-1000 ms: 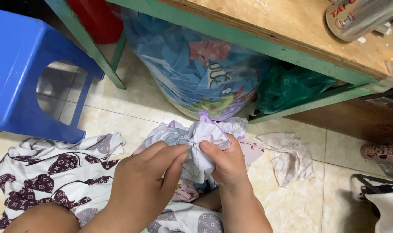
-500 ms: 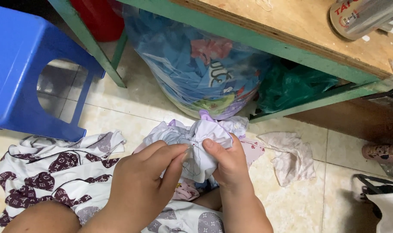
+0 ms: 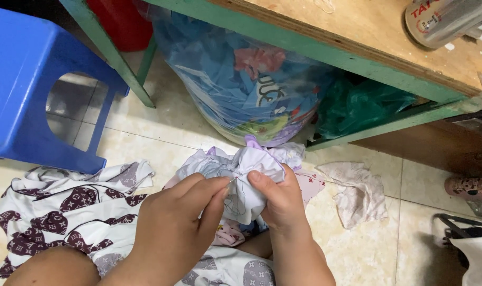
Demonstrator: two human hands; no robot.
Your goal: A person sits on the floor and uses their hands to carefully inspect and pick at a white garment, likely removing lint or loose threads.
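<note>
A blue stool (image 3: 24, 90) stands at the left edge, with bare floor tiles (image 3: 161, 127) between it and the big bag (image 3: 241, 79) under the green table (image 3: 357, 58). The left hand (image 3: 172, 228) pinches a thin needle (image 3: 231, 182) touching the bunched white cloth (image 3: 251, 169), and the right hand (image 3: 280, 198) squeezes that cloth, just beside it.

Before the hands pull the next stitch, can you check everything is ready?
1. Right hand gripping the cloth: ok.
2. Left hand pinching the needle: ok, thumb and finger are closed at it.
3. Thread free of tangles: cannot tell, too thin to see.
4. Cloth lifted off the patterned fabric: ok.
5. Fingertips away from the needle tip: not ok, the thumb sits right beside it.
</note>
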